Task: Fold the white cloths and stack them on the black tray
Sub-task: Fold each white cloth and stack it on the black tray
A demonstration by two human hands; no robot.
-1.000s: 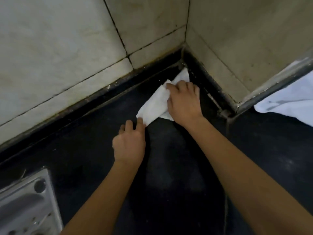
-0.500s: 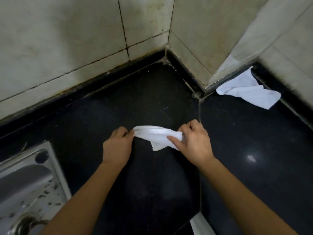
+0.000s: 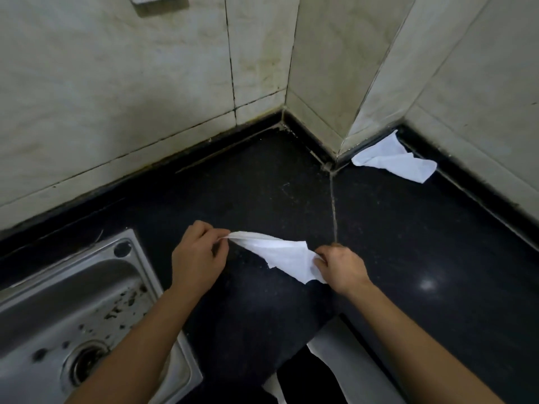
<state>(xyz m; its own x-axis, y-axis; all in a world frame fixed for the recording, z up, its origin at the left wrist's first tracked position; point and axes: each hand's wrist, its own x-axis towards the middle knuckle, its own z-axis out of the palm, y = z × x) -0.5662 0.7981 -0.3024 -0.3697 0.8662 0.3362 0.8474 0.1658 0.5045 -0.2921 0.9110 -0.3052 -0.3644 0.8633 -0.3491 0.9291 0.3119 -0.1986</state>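
Tension's the trick: your left hand (image 3: 195, 255) and right hand (image 3: 342, 268) each pinch an end of the thin white cloth (image 3: 283, 253), mid-frame over the black stone worktop (image 3: 408, 243), probably to get it flat for folding.

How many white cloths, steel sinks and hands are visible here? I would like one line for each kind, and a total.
White cloths: 2, the held cloth and the loose cloth by the wall.
Steel sink: 1
Hands: 2, left hand and right hand
Total: 5
Pale shape at bottom edge: unclear, not counted.
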